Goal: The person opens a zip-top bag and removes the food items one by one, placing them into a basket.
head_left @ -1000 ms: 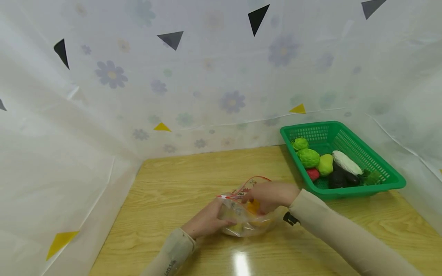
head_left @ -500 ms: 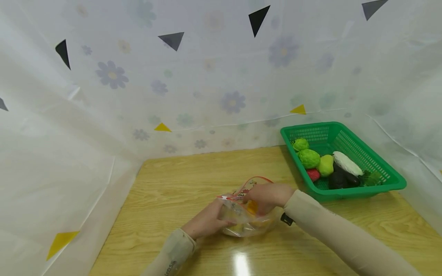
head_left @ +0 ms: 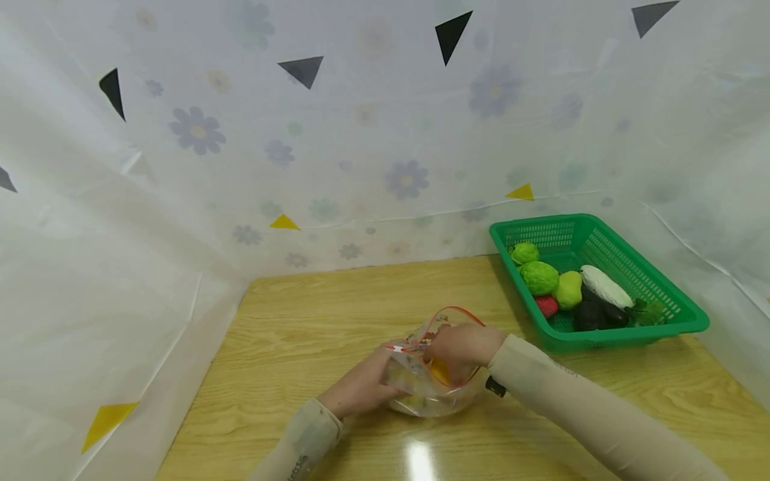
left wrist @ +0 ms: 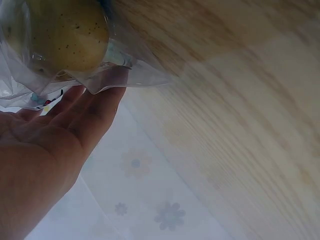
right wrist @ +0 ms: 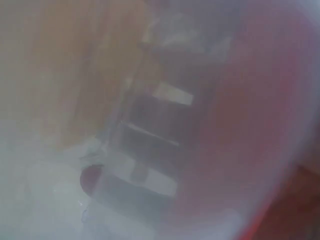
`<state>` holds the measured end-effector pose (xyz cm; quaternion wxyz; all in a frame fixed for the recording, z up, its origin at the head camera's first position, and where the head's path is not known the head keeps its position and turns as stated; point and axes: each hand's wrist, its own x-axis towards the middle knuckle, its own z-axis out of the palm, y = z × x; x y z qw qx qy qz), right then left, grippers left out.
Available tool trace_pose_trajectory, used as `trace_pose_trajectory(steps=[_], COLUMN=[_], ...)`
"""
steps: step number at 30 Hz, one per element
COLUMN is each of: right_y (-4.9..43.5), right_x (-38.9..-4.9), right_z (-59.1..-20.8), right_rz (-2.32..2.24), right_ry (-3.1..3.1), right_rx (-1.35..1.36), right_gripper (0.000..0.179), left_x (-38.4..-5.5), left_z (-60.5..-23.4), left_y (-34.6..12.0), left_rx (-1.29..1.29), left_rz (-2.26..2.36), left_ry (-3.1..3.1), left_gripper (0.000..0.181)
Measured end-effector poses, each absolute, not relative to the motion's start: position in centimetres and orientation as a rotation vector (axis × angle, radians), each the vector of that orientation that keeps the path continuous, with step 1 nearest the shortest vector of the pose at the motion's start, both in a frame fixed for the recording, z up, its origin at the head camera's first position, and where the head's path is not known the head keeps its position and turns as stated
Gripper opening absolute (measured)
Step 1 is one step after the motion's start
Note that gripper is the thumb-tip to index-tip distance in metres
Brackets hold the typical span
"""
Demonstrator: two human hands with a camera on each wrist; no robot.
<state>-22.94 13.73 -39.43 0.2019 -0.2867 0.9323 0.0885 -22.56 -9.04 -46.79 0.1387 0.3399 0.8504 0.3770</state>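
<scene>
A clear zip bag [head_left: 430, 404] with a red zip edge and a white slider lies on the table with its mouth open. My left hand [head_left: 361, 384] holds the bag's left side, thumb in front and fingers behind it. My right hand [head_left: 462, 347] reaches into the mouth, its fingers curled at an orange-yellow thing [head_left: 440, 371], partly hidden by the hand and bag. In the left wrist view, a yellow, dark-speckled round fruit or vegetable [left wrist: 70, 37] shows through the plastic above my left fingers. Plastic and blur fill most of the right wrist view.
A green basket [head_left: 628, 332] stands on the table's right side. It holds toy-like produce: green cabbages [head_left: 539, 277], a green pear or pepper shape [head_left: 568, 290], a red piece [head_left: 546, 306], a white gourd shape [head_left: 604, 286] and dark pieces. Patterned sheeting [head_left: 337, 187] surrounds the wooden table [head_left: 289, 314].
My right hand has moved slightly left and down, deeper into the bag, and the orange-yellow thing has sunk a little with it. The bag's mouth has spread wider; my left hand stays nearly still.
</scene>
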Motion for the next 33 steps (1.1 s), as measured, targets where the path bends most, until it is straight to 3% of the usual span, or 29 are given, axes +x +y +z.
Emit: trace_pose_trajectory(steps=[7, 21, 26, 33], right_y=[14.0, 14.9, 15.2, 16.0], right_x=[-23.3, -23.3, -23.5, -23.2], right_z=[-40.1, -41.0, -40.8, -39.7], right_rz=[0.252, 0.109, -0.040, -0.112], right_ry=[2.618, 2.797, 2.844, 2.951], right_rx=[-0.927, -1.180, -1.159, -1.260], right_gripper=[0.038, 0.045, 0.056, 0.043], left_x=[-22.5, -22.8, -22.8, -22.7], left_z=[-46.8, -46.9, -47.1, -47.0], left_y=[-9.0, -8.8, -8.6, -8.7], left_rx=[0.962, 1.091, 1.075, 1.044], left_rz=[1.084, 1.037, 1.054, 1.044], left_ry=[2.465, 2.489, 2.484, 2.508], left_gripper=[0.084, 0.069, 0.072, 0.083])
